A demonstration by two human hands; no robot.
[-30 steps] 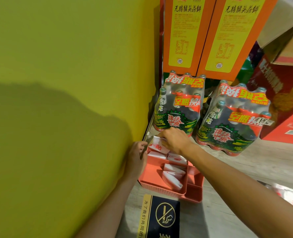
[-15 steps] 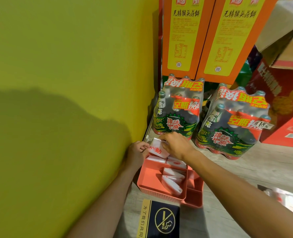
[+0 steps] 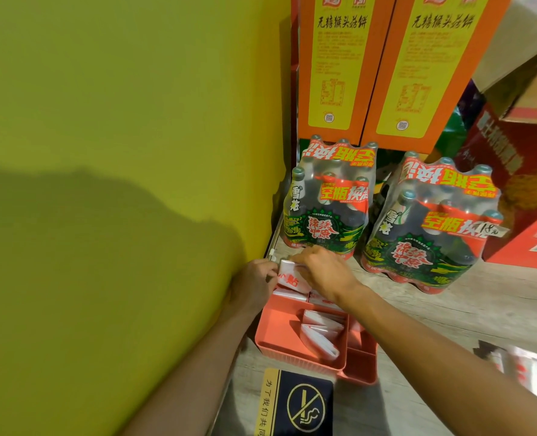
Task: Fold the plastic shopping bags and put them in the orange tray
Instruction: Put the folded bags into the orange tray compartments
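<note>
1. Lying closest on the wooden floor (image 3: 449, 313) is a dark no-smoking sign (image 3: 295, 404), just in front of the orange tray (image 3: 279, 328).
2. The tray sits beside the yellow-green wall (image 3: 119, 121). Some folded bags (image 3: 319, 333) already lie in its big part, leaning on each other. A smaller part on the right side looks bare.
3. Over the far end of the tray, both hands hold one folded white bag (image 3: 290, 278) with red letters on it.
4. The left hand (image 3: 256, 283) has its fingers curled on the left edge of that bag.
5. The right hand (image 3: 326, 272) pinches the bag from the top and right.
6. Behind the hands stand two packs of bottles (image 3: 330, 199) wrapped in plastic, side by side.
7. Farthest back are two tall orange boxes (image 3: 339, 67) with yellow labels, and a red box (image 3: 531, 196) off to the right.
</note>
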